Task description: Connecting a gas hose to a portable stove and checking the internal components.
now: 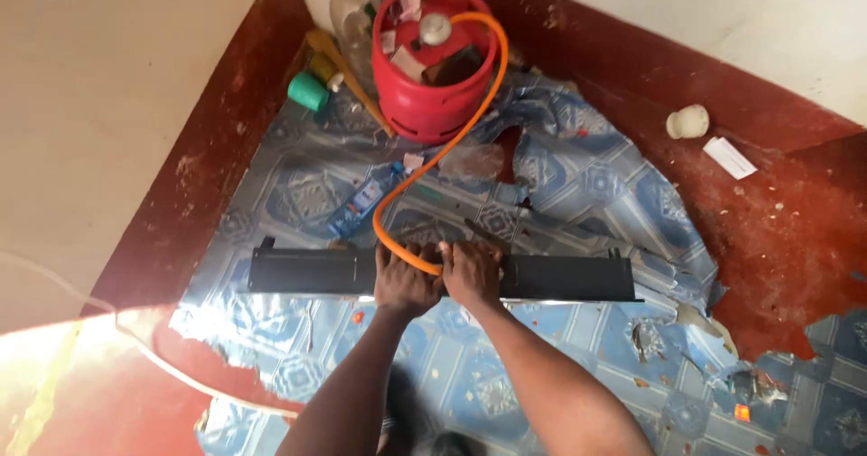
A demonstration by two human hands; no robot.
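A long black flat appliance, seen edge-on (pixel 560 278), lies across the blue patterned floor sheet. My left hand (pixel 405 282) and my right hand (pixel 472 274) sit side by side at its middle, fingers curled over the spot where an orange gas hose (pixel 470 117) meets it. The hose loops from there up and over a red gas cylinder (pixel 432 59) in the corner. Whether the fingers pinch the hose end or only press the black body is hidden by the hands.
A green cup (pixel 309 90) and a yellow-handled tool (pixel 348 72) lie left of the cylinder. Torn blue floor sheet (pixel 596 185) exposes red floor (pixel 786 230) at right. A white round object (pixel 688 121) and a paper scrap (pixel 730 157) lie near the wall. A white cable (pixel 144 352) crosses lower left.
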